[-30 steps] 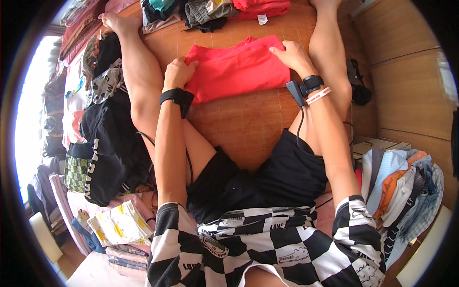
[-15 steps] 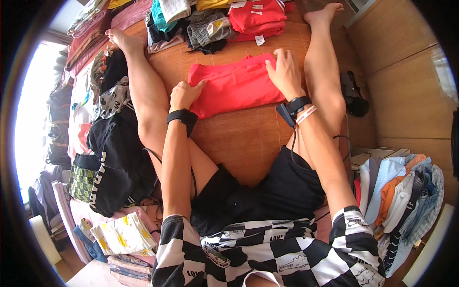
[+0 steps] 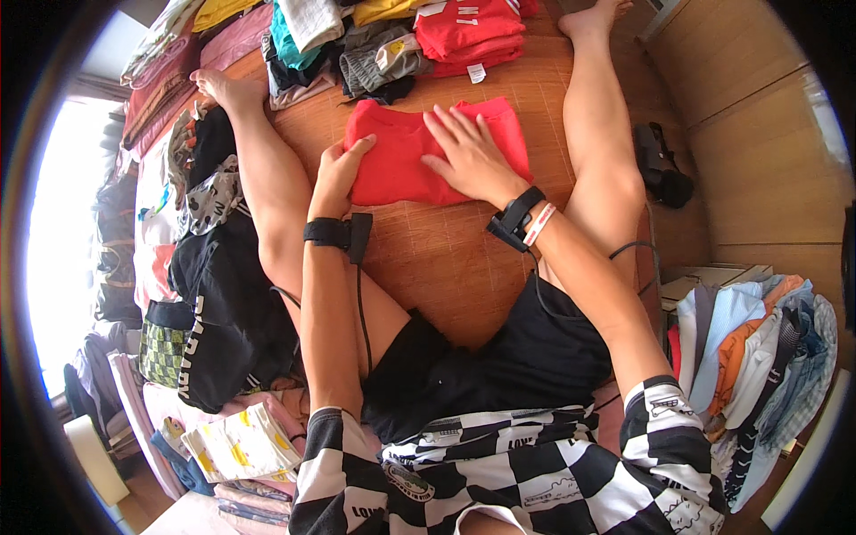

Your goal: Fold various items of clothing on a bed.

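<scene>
A folded red garment (image 3: 406,152) lies on the brown woven mat (image 3: 437,267) between my legs; its exact kind cannot be told. My left hand (image 3: 341,174) holds its left edge, the thumb on top and the other fingers mostly hidden at the side. Flat on the cloth, right of its middle, rests my right hand (image 3: 473,160) with the fingers spread. The garment's upper right corner looks slightly uneven. Each wrist wears a black strap with a small device and a cable.
Beyond the garment sit a stack of folded red clothes (image 3: 468,36) and a grey garment pile (image 3: 379,67). Dark loose clothes (image 3: 227,294) lie left of my leg, with a folded white-and-yellow cloth (image 3: 241,443) nearer. At right stands a row of folded clothes (image 3: 744,357) beside wooden cabinets (image 3: 749,143).
My right hand has left the garment's right edge and moved left onto its top, fingers now spread. The left hand stays at the left edge, and the garment looks narrower.
</scene>
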`<control>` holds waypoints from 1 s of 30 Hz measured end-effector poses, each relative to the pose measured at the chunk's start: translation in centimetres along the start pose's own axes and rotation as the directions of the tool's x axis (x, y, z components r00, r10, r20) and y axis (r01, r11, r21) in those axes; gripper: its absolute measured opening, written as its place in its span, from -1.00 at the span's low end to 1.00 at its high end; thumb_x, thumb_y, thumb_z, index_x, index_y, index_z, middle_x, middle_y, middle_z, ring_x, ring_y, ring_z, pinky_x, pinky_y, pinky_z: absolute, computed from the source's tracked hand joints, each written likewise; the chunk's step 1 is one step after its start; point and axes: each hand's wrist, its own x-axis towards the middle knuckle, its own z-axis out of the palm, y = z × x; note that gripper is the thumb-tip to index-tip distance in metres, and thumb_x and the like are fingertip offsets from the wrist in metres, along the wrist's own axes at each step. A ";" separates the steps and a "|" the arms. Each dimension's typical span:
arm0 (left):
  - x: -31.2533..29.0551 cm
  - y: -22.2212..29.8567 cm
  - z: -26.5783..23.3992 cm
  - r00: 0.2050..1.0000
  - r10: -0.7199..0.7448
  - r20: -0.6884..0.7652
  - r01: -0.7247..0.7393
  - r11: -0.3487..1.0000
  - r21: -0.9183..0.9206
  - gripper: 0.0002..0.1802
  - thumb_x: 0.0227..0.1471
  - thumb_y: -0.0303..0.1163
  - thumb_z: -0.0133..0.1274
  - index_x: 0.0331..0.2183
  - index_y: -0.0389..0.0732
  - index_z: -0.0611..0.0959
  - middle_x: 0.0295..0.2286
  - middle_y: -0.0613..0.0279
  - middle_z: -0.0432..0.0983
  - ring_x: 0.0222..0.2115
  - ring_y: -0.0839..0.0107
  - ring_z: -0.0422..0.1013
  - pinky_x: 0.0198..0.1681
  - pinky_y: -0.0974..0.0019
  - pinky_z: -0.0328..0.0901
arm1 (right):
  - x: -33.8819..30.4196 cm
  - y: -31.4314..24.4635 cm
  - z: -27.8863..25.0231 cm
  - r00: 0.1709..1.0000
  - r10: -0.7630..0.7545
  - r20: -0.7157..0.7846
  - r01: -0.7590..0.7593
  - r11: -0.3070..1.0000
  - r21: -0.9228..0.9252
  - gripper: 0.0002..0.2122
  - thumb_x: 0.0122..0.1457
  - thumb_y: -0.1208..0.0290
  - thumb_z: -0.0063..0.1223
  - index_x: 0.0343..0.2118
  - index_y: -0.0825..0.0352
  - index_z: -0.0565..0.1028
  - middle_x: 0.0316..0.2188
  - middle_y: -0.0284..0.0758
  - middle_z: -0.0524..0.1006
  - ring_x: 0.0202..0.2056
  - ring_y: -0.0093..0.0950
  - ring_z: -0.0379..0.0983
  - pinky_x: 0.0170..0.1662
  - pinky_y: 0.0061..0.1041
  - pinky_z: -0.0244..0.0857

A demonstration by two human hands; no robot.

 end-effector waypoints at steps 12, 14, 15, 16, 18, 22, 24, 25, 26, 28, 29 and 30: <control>-1.1 2.3 1.5 0.995 0.091 0.038 -0.063 0.879 -0.472 -0.60 0.31 -0.17 0.11 -0.08 -0.36 0.64 -0.20 0.15 0.64 -0.27 0.41 0.58 -0.18 0.37 0.47 | 1.2 5.4 -3.6 0.791 0.551 0.267 -0.599 0.787 0.150 -0.44 0.21 0.16 0.19 0.10 0.51 0.37 -0.02 0.24 0.53 0.02 0.15 0.50 0.11 0.00 0.39; -0.5 1.2 2.3 0.990 0.139 0.012 -0.124 0.913 -0.390 -0.65 0.31 -0.17 0.12 -0.13 -0.31 0.65 -0.26 0.24 0.62 -0.32 0.49 0.53 -0.23 0.41 0.43 | 1.1 4.9 -3.3 0.803 0.513 0.304 -0.580 0.791 0.194 -0.43 0.23 0.10 0.16 0.10 0.50 0.37 -0.05 0.25 0.56 0.05 0.11 0.50 0.13 -0.03 0.38; -0.4 0.7 2.4 0.983 0.184 -0.018 -0.181 0.936 -0.301 -0.69 0.31 -0.17 0.14 -0.19 -0.25 0.66 -0.32 0.34 0.60 -0.36 0.58 0.49 -0.28 0.45 0.38 | 1.1 4.4 -3.3 0.807 0.505 0.305 -0.573 0.795 0.200 -0.43 0.23 0.10 0.16 0.10 0.50 0.37 -0.05 0.25 0.56 0.05 0.11 0.50 0.13 -0.03 0.38; -0.8 0.8 3.5 0.968 0.250 -0.019 -0.249 0.950 -0.188 -0.75 0.30 -0.19 0.17 -0.29 -0.18 0.64 -0.42 0.49 0.52 -0.41 0.69 0.38 -0.34 0.52 0.28 | 1.0 4.0 -3.4 0.809 0.499 0.310 -0.574 0.785 0.234 -0.46 0.26 0.10 0.13 0.10 0.49 0.40 -0.04 0.22 0.56 0.06 0.11 0.50 0.13 -0.04 0.38; -1.0 0.4 4.6 0.955 0.295 0.015 -0.294 0.955 -0.035 -0.77 0.26 -0.24 0.22 -0.32 -0.19 0.62 -0.47 0.49 0.51 -0.48 0.71 0.36 -0.41 0.52 0.26 | 1.3 3.5 -3.6 0.815 0.488 0.312 -0.568 0.778 0.268 -0.49 0.28 0.10 0.10 0.09 0.47 0.43 -0.04 0.19 0.57 0.06 0.10 0.49 0.12 -0.05 0.37; -0.9 -0.9 9.4 0.893 0.449 0.030 -0.438 0.851 0.290 -0.63 0.14 -0.18 0.33 -0.33 -0.31 0.61 -0.51 0.17 0.60 -0.50 0.47 0.52 -0.41 0.30 0.40 | 0.3 6.6 -0.5 0.829 0.435 0.350 -0.558 0.613 0.559 -0.50 0.40 0.03 -0.14 0.08 0.43 0.51 0.00 0.16 0.56 0.09 0.09 0.47 0.15 -0.09 0.32; -1.1 -2.1 11.5 0.865 0.501 0.036 -0.476 0.796 0.374 -0.59 0.15 -0.14 0.32 -0.31 -0.33 0.61 -0.52 0.14 0.60 -0.53 0.47 0.51 -0.45 0.32 0.40 | 0.2 7.2 0.6 0.835 0.403 0.375 -0.543 0.490 0.682 -0.47 0.43 -0.01 -0.22 0.08 0.41 0.52 0.02 0.16 0.55 0.10 0.08 0.46 0.17 -0.10 0.30; -1.0 -3.3 11.4 0.867 0.497 0.037 -0.473 0.798 0.374 -0.59 0.19 -0.14 0.29 -0.30 -0.33 0.60 -0.54 0.21 0.57 -0.58 0.55 0.46 -0.52 0.38 0.36 | 0.6 6.2 0.3 0.834 0.424 0.354 -0.544 0.520 0.659 -0.41 0.43 -0.07 -0.28 0.11 0.42 0.51 0.03 0.17 0.55 0.13 0.07 0.46 0.19 -0.12 0.29; -0.8 -4.4 10.9 0.836 0.542 0.093 -0.523 0.732 0.436 -0.61 0.19 -0.16 0.29 -0.30 -0.34 0.62 -0.53 0.15 0.61 -0.59 0.48 0.52 -0.50 0.34 0.40 | 1.0 5.0 0.1 0.832 0.444 0.332 -0.545 0.549 0.633 -0.35 0.44 -0.14 -0.34 0.13 0.43 0.50 0.05 0.17 0.54 0.15 0.06 0.45 0.22 -0.15 0.27; -0.8 -4.2 11.3 0.758 0.634 0.155 -0.604 0.591 0.534 -0.68 0.22 -0.25 0.24 -0.26 -0.36 0.62 -0.49 0.11 0.63 -0.51 0.46 0.59 -0.44 0.34 0.44 | 1.0 4.9 -0.1 0.808 0.506 0.303 -0.563 0.510 0.650 -0.31 0.43 -0.18 -0.37 0.14 0.45 0.49 0.06 0.16 0.54 0.16 0.04 0.45 0.22 -0.17 0.27; -0.9 -4.1 11.2 0.831 0.536 0.148 -0.534 0.696 0.480 -0.70 0.23 -0.28 0.21 -0.24 -0.37 0.63 -0.48 0.09 0.64 -0.47 0.45 0.60 -0.42 0.35 0.44 | 1.0 4.7 -0.1 0.778 0.566 0.274 -0.575 0.465 0.673 -0.26 0.43 -0.23 -0.39 0.15 0.47 0.48 0.08 0.15 0.54 0.17 0.02 0.45 0.23 -0.18 0.26; -1.1 -3.9 10.1 0.837 0.532 0.130 -0.521 0.701 0.488 -0.70 0.23 -0.28 0.21 -0.24 -0.37 0.63 -0.48 0.09 0.64 -0.47 0.45 0.60 -0.42 0.35 0.44 | 1.1 2.7 -1.2 0.798 0.551 0.245 -0.537 0.464 0.705 -0.16 0.38 -0.35 -0.40 0.11 0.52 0.51 0.08 0.14 0.55 0.16 -0.01 0.47 0.23 -0.20 0.27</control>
